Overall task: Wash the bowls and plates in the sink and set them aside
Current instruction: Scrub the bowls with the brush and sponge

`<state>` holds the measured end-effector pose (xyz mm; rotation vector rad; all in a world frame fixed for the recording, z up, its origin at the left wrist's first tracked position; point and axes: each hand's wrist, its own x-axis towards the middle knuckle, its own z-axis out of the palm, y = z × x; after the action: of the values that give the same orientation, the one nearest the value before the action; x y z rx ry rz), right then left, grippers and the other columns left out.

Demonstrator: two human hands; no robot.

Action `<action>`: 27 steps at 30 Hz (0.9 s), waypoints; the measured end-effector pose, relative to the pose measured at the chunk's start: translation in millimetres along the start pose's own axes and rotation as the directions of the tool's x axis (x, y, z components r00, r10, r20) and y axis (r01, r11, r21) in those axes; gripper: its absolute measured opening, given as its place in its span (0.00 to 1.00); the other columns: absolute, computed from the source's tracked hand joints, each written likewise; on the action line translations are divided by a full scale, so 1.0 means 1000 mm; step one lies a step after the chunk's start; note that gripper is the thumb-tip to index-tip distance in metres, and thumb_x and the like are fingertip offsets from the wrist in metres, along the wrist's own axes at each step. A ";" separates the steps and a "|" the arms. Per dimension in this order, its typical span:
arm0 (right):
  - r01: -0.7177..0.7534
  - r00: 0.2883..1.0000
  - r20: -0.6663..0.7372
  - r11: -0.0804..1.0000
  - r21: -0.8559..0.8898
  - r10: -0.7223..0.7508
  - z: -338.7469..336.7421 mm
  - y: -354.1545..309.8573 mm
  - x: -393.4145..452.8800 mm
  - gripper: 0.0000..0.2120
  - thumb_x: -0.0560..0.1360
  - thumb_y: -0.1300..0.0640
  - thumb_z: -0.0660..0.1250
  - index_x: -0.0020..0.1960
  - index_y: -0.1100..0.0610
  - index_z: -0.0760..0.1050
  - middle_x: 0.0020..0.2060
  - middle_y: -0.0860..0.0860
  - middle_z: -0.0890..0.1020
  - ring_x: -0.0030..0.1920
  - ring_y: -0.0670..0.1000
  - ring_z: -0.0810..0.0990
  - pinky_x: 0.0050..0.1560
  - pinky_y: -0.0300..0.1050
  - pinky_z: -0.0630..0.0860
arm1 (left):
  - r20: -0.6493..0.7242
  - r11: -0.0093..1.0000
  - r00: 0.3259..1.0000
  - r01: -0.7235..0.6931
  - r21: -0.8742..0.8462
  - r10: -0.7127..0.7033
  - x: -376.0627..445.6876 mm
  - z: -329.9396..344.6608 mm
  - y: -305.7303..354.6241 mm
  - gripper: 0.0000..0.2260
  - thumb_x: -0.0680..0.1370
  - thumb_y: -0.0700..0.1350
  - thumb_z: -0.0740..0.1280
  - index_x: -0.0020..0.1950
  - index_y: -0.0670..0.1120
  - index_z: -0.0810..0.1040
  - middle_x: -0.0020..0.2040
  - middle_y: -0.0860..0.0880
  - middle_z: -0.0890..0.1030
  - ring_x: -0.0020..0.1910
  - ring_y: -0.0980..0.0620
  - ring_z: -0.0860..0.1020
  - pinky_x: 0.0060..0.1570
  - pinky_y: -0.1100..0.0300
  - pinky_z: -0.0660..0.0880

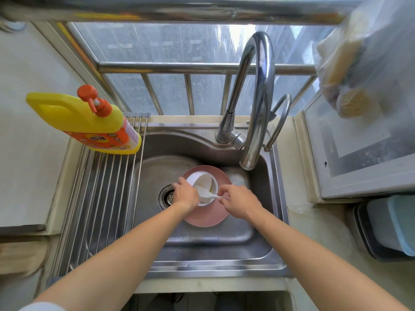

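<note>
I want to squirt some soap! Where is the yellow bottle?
The yellow dish soap bottle stands on the metal drying rack at the left of the sink, up near the window bars.

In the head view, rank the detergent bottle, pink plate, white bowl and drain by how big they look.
1. Detergent bottle, though it stands nearer the camera, so its true rank is unsure.
2. Pink plate.
3. White bowl, partly hidden by the hands.
4. Drain.

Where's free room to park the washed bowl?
Free: the roll-up rack in front of the detergent bottle; the sink floor near the front wall. Crowded: around the pink plate, white bowl, both hands and the faucet.
</note>
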<state>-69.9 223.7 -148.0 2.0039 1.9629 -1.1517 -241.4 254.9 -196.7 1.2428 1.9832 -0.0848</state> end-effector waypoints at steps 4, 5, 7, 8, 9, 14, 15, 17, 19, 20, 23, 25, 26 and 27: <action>0.126 0.974 -0.112 0.883 -0.451 -0.196 -0.003 0.006 -0.008 0.08 0.81 0.56 0.61 0.60 0.47 0.70 0.46 0.54 0.81 0.45 0.63 0.81 0.36 0.50 0.67 | -0.179 0.970 0.954 -0.232 0.070 0.241 -0.010 0.001 -0.001 0.17 0.76 0.30 0.59 0.62 0.45 0.67 0.54 0.42 0.66 0.42 0.36 0.73 0.41 0.51 0.68; 0.138 0.977 -0.081 0.880 -0.455 -0.196 0.001 0.006 -0.011 0.08 0.82 0.56 0.61 0.61 0.48 0.70 0.47 0.54 0.81 0.45 0.63 0.81 0.36 0.50 0.68 | -0.194 0.962 0.942 -0.262 0.078 0.272 -0.010 0.001 -0.004 0.16 0.76 0.31 0.60 0.61 0.45 0.69 0.52 0.44 0.66 0.41 0.38 0.72 0.41 0.52 0.67; 0.085 0.995 -0.021 0.960 -0.267 -0.094 0.008 0.004 -0.014 0.07 0.82 0.53 0.61 0.59 0.49 0.73 0.47 0.55 0.81 0.48 0.63 0.81 0.41 0.52 0.74 | -0.200 0.957 0.936 -0.280 0.076 0.290 -0.006 -0.004 -0.008 0.14 0.76 0.33 0.63 0.59 0.45 0.73 0.51 0.44 0.69 0.44 0.38 0.74 0.43 0.53 0.67; 0.028 0.999 0.017 0.995 -0.092 -0.027 0.009 0.002 -0.014 0.06 0.81 0.51 0.63 0.57 0.48 0.75 0.46 0.55 0.82 0.48 0.61 0.80 0.44 0.51 0.76 | -0.190 0.957 0.938 -0.279 0.076 0.288 -0.002 -0.007 -0.009 0.13 0.76 0.35 0.64 0.59 0.45 0.75 0.51 0.43 0.72 0.46 0.38 0.75 0.44 0.53 0.68; -0.036 0.997 0.064 0.996 0.085 0.030 0.008 0.001 -0.013 0.05 0.80 0.51 0.65 0.54 0.47 0.78 0.43 0.53 0.82 0.47 0.59 0.80 0.44 0.49 0.76 | -0.176 0.958 0.943 -0.273 0.082 0.284 0.002 -0.010 -0.009 0.13 0.76 0.35 0.64 0.59 0.45 0.76 0.52 0.42 0.74 0.48 0.38 0.76 0.45 0.53 0.69; -0.034 0.986 0.164 0.999 0.037 0.027 -0.007 0.003 -0.005 0.11 0.78 0.54 0.61 0.55 0.44 0.77 0.45 0.49 0.81 0.49 0.57 0.79 0.43 0.48 0.73 | -0.090 0.921 0.944 -0.286 0.265 0.319 0.011 -0.019 -0.001 0.14 0.76 0.33 0.58 0.52 0.44 0.80 0.50 0.42 0.75 0.51 0.36 0.77 0.44 0.52 0.70; 0.011 0.994 0.105 0.995 -0.103 0.000 -0.009 0.002 -0.006 0.13 0.77 0.55 0.59 0.59 0.45 0.76 0.48 0.51 0.82 0.50 0.59 0.79 0.43 0.49 0.72 | -0.069 0.897 0.936 -0.308 0.318 0.346 0.009 -0.019 0.001 0.13 0.76 0.33 0.57 0.51 0.43 0.79 0.50 0.42 0.74 0.51 0.36 0.77 0.44 0.51 0.69; 0.113 0.993 0.005 0.920 -0.375 -0.120 -0.005 -0.002 -0.012 0.15 0.77 0.59 0.59 0.63 0.48 0.72 0.50 0.54 0.81 0.48 0.63 0.80 0.39 0.50 0.69 | -0.032 0.845 0.917 -0.351 0.403 0.396 0.007 -0.017 -0.001 0.14 0.77 0.32 0.57 0.56 0.43 0.77 0.53 0.42 0.73 0.52 0.36 0.77 0.46 0.49 0.72; 0.213 0.971 0.017 0.840 -0.500 -0.237 0.002 -0.007 -0.023 0.20 0.76 0.63 0.61 0.67 0.51 0.68 0.50 0.55 0.80 0.46 0.63 0.81 0.37 0.51 0.66 | -0.009 0.830 0.903 -0.392 0.398 0.430 0.005 -0.010 -0.011 0.23 0.77 0.30 0.57 0.68 0.46 0.71 0.60 0.41 0.70 0.55 0.37 0.75 0.50 0.47 0.74; 0.234 0.967 0.037 0.827 -0.511 -0.251 0.008 -0.006 -0.027 0.23 0.76 0.65 0.61 0.69 0.51 0.66 0.49 0.55 0.79 0.46 0.63 0.81 0.36 0.51 0.65 | -0.009 0.833 0.897 -0.408 0.373 0.442 0.003 -0.008 -0.016 0.28 0.76 0.28 0.56 0.73 0.48 0.66 0.62 0.41 0.68 0.57 0.37 0.73 0.53 0.48 0.74; 0.156 0.988 0.067 0.911 -0.382 -0.141 0.023 -0.004 -0.036 0.20 0.78 0.63 0.60 0.67 0.48 0.68 0.49 0.57 0.80 0.48 0.64 0.81 0.38 0.52 0.69 | -0.003 0.880 0.907 -0.407 0.244 0.421 -0.005 -0.006 -0.025 0.29 0.78 0.31 0.56 0.75 0.54 0.65 0.59 0.43 0.66 0.55 0.38 0.72 0.54 0.48 0.74; -0.001 0.999 0.047 0.998 -0.063 0.004 0.030 -0.011 -0.038 0.13 0.79 0.58 0.60 0.61 0.47 0.74 0.48 0.56 0.82 0.49 0.63 0.81 0.43 0.50 0.75 | -0.017 0.910 0.921 -0.381 0.162 0.388 -0.009 -0.012 -0.024 0.26 0.79 0.33 0.56 0.72 0.55 0.69 0.58 0.43 0.68 0.53 0.37 0.75 0.54 0.47 0.74; -0.080 0.995 0.073 0.989 0.128 0.071 0.031 -0.015 -0.037 0.12 0.78 0.57 0.61 0.59 0.47 0.77 0.46 0.54 0.82 0.47 0.60 0.81 0.42 0.46 0.75 | -0.020 0.905 0.920 -0.381 0.189 0.391 -0.008 -0.015 -0.022 0.26 0.77 0.32 0.57 0.71 0.54 0.71 0.59 0.42 0.68 0.52 0.36 0.76 0.53 0.48 0.75; -0.152 0.985 0.119 0.948 0.279 0.123 0.031 -0.018 -0.036 0.11 0.78 0.57 0.62 0.58 0.48 0.79 0.42 0.51 0.82 0.43 0.56 0.81 0.38 0.42 0.73 | -0.011 0.893 0.917 -0.386 0.230 0.399 -0.008 -0.017 -0.020 0.27 0.76 0.31 0.57 0.71 0.53 0.73 0.59 0.41 0.69 0.52 0.35 0.76 0.52 0.48 0.75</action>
<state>-95.3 180.0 -142.3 2.1280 1.6575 -1.5443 -265.3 246.4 -186.1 1.7919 1.7650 -0.0719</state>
